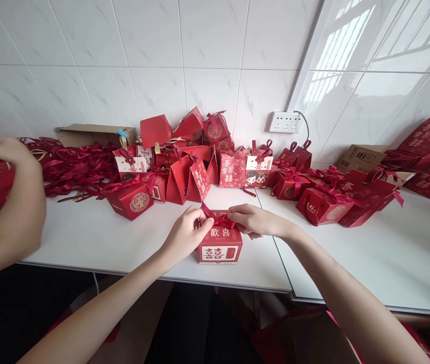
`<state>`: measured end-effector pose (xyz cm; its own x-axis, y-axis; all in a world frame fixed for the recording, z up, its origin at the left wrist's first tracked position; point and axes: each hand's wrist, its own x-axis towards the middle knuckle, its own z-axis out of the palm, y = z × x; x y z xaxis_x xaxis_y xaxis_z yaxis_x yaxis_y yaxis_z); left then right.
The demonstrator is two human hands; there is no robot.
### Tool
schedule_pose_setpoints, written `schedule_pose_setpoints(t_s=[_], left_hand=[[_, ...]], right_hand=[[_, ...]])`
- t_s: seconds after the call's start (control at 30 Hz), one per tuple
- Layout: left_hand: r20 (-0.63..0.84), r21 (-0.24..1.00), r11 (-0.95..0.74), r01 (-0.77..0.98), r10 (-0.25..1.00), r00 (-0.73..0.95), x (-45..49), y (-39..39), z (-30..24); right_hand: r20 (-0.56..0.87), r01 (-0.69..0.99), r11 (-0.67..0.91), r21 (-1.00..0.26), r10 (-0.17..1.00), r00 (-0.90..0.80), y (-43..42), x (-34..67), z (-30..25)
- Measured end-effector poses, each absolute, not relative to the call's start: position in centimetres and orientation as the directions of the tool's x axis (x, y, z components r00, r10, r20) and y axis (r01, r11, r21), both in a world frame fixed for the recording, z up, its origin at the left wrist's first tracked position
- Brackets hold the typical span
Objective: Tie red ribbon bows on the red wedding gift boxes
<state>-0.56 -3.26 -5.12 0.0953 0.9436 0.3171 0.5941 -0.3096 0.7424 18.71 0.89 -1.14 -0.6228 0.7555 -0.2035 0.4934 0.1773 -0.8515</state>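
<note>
A red gift box (220, 247) with white and gold characters stands upright near the table's front edge. A dark red ribbon (221, 220) forms a bow across its top. My left hand (186, 232) pinches the bow's left side between thumb and fingers. On the other side, my right hand (252, 220) grips the right part of the same ribbon, fingers closed. A short ribbon end hangs below my right hand. The knot itself is partly covered by my fingers.
Behind, many red gift boxes (135, 199) crowd the white table (154, 237). A ribbon heap (80, 167) lies left, before a cardboard box (93, 132). A co-worker's arm (21, 202) reaches in at left. A power strip (284, 122) hangs on the tiled wall.
</note>
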Motion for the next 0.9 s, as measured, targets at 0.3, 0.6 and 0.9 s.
schedule_pose_setpoints(t_s=[0.3, 0.6, 0.9], left_hand=[[0.282, 0.815, -0.3, 0.495, 0.953, 0.113, -0.9, -3.0, -5.6], [0.279, 0.79, -0.295, 0.537, 0.954, 0.113, -1.6, -3.3, -5.6], [0.293, 0.752, -0.349, 0.559, 0.937, 0.19, -3.2, -2.8, -5.8]], right_hand=[[0.01, 0.647, 0.455, -0.612, 0.822, -0.569, 0.8, 19.4, -1.6], [-0.018, 0.692, 0.437, -0.575, 0.838, -0.545, 0.8, 19.9, -2.3], [-0.014, 0.702, 0.447, -0.554, 0.838, -0.545, 0.9, 20.1, -2.6]])
